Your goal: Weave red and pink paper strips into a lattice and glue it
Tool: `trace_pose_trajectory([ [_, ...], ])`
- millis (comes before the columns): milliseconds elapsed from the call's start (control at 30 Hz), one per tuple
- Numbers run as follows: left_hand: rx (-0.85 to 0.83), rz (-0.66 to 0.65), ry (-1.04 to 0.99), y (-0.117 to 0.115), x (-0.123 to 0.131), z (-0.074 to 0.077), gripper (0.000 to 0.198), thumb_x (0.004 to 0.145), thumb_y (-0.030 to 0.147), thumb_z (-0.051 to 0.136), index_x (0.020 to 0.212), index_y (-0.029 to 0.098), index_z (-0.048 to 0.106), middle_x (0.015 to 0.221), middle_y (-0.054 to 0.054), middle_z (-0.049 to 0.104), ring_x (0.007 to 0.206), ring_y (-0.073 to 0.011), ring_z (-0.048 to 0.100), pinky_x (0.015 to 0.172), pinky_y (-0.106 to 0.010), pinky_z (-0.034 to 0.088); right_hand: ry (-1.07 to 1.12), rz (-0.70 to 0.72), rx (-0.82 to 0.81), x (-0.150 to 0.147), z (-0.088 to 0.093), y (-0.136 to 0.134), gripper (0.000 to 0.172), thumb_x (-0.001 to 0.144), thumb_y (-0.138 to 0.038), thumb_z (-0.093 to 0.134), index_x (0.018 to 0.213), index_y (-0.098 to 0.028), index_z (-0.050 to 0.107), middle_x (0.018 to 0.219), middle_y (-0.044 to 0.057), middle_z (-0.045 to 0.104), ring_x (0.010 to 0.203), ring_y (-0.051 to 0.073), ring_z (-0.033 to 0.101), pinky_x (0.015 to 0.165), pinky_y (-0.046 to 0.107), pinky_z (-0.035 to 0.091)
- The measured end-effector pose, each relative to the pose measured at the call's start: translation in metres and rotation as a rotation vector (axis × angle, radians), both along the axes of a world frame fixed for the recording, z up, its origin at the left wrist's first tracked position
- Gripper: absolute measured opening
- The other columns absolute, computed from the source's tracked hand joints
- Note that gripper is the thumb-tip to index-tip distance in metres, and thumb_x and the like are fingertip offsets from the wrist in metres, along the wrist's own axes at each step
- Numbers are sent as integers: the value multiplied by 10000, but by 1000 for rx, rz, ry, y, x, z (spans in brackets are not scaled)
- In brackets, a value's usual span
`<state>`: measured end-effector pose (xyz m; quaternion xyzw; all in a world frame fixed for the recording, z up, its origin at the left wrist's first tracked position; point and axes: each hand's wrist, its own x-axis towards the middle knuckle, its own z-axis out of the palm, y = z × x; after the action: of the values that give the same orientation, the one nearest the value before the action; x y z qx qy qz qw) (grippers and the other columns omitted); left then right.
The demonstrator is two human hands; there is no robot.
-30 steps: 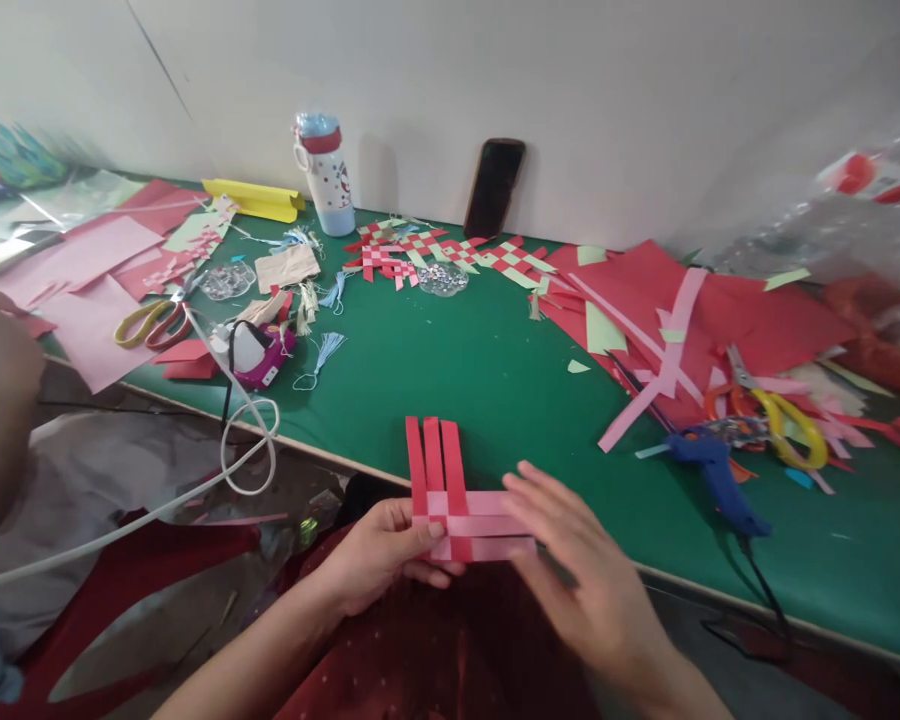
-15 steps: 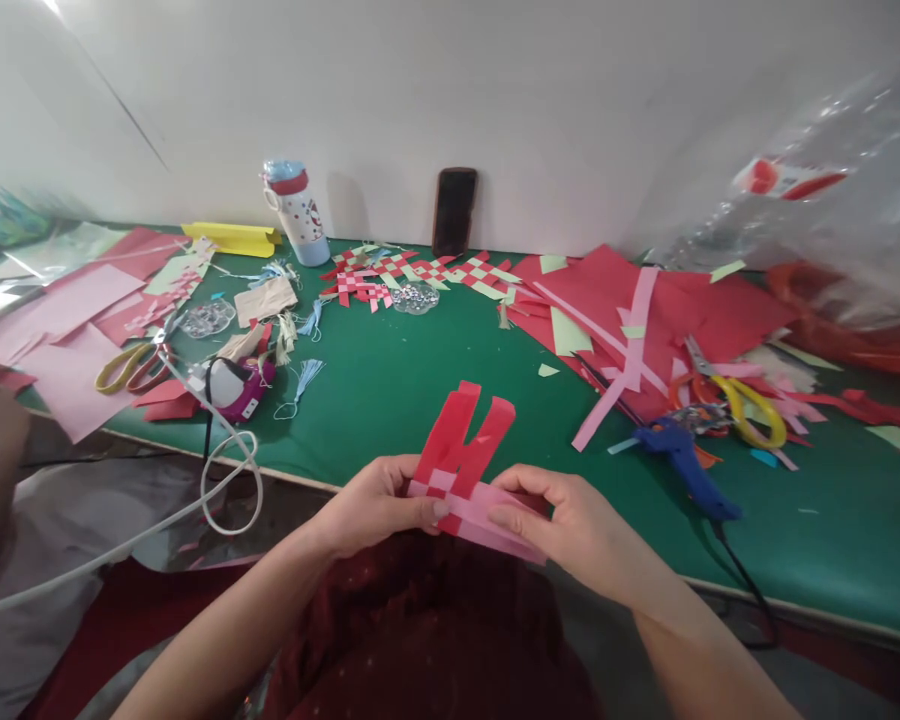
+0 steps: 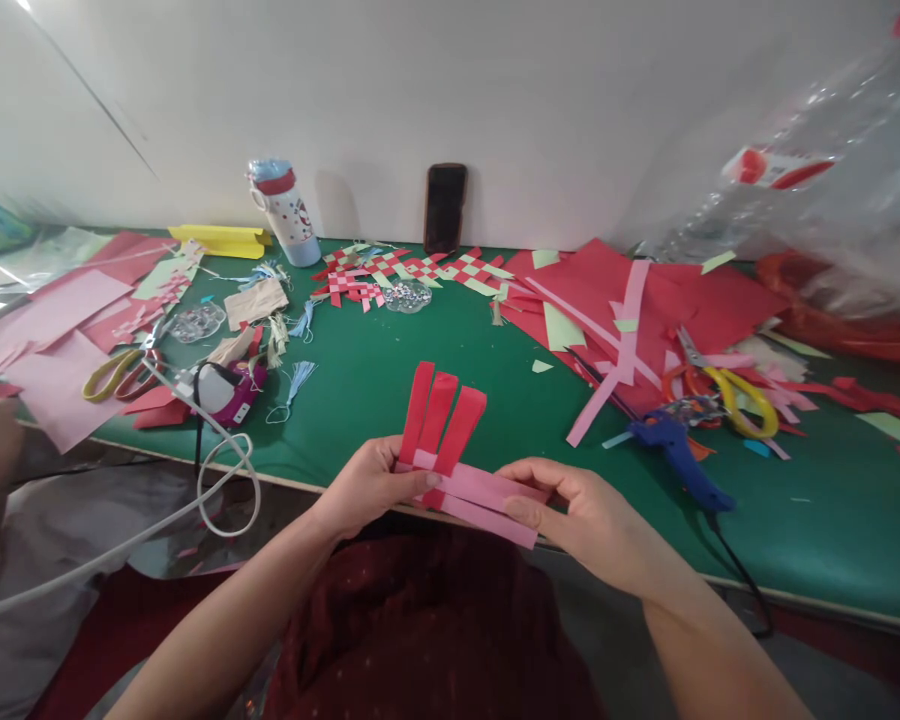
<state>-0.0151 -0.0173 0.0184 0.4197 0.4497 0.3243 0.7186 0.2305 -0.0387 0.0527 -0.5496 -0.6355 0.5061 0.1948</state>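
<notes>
Holding a red-and-pink paper weave (image 3: 469, 482) at the near edge of the bench (image 3: 360, 385), pinched by its crossing in the left hand (image 3: 367, 490), apparently against slipping, and by its pink ends (image 3: 516, 525) in the right hand (image 3: 592, 515), probably for steadiness.

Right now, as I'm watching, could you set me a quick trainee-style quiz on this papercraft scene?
1. True or false: the camera wearer's left hand is gripping the bottle.
2. How many red strips fan out beyond the pink strips?
3. Which of the wearer's hands is nearer the blue glue gun: A, left; B, right?

Key: 1. False; it holds the red and pink paper. 2. Three. 3. B, the right hand.
</notes>
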Motion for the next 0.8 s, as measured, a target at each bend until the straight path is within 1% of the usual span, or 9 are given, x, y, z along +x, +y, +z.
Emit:
trace_pose_trajectory([
  [67, 2, -11, -1, 1, 0, 0, 381, 639, 357, 861, 907, 124, 722, 828, -44, 730, 676, -128, 636, 686, -248, 505, -21, 26, -4, 0, 0, 0, 270, 835, -438, 626, 989, -234, 712, 899, -13, 719, 787, 156, 621, 698, 246, 475],
  [133, -18, -33, -14, 2, 0, 2, 386, 637, 361, 864, 913, 132, 722, 837, -36, 731, 696, -133, 640, 707, -255, 508, -52, 39, -3, -2, 0, 1, 220, 839, -414, 620, 893, -222, 715, 798, -29, 696, 721, 139, 600, 656, 233, 459],
  [233, -9, -46, -16, 3, 3, 4, 357, 687, 401, 831, 901, 135, 727, 800, -24, 722, 668, -118, 616, 677, -236, 488, -59, 48, 2, -7, 0, -1, 224, 858, -403, 596, 833, -210, 706, 724, -33, 675, 657, 126, 587, 606, 227, 450],
  [300, 37, -35, 8, 6, 4, 4, 333, 727, 424, 800, 854, 125, 727, 751, -21, 708, 630, -102, 584, 642, -215, 457, -41, 34, 20, -8, -1, -4, 252, 870, -425, 585, 925, -214, 711, 801, -12, 716, 711, 147, 633, 644, 246, 489],
  [367, 73, -19, 40, 10, 3, 3, 325, 737, 426, 792, 815, 119, 722, 726, -22, 701, 611, -97, 566, 626, -207, 439, -55, -38, 110, -3, -4, -6, 296, 880, -449, 575, 1022, -221, 700, 921, 23, 744, 809, 178, 674, 718, 281, 526],
  [500, 20, -3, 16, 24, -1, 4, 324, 722, 423, 808, 817, 122, 733, 765, -43, 725, 637, -115, 605, 657, -226, 481, -353, -347, 555, 40, -17, -7, 296, 894, -449, 544, 1017, -221, 687, 1005, 87, 728, 869, 225, 668, 792, 366, 540],
  [600, -35, -1, -22, 37, -3, 8, 343, 708, 429, 821, 870, 136, 748, 805, -52, 746, 700, -139, 657, 727, -250, 523, -700, -470, 811, 89, -32, -8, 328, 909, -440, 501, 1066, -204, 666, 1065, 131, 696, 1012, 298, 608, 913, 483, 491],
  [700, -59, -4, -33, 45, 0, 12, 371, 705, 439, 824, 913, 139, 753, 825, -60, 753, 736, -151, 676, 746, -250, 536, -923, -522, 805, 128, -47, -11, 411, 914, -459, 474, 1141, -150, 621, 1088, 184, 662, 1041, 345, 574, 929, 544, 461],
  [800, -69, -3, -53, 50, 7, 13, 378, 720, 422, 821, 970, 148, 754, 841, -57, 753, 711, -131, 666, 710, -225, 539, -959, -542, 735, 144, -59, -12, 460, 909, -478, 471, 1193, -132, 575, 1060, 183, 643, 972, 332, 603, 860, 510, 499],
])
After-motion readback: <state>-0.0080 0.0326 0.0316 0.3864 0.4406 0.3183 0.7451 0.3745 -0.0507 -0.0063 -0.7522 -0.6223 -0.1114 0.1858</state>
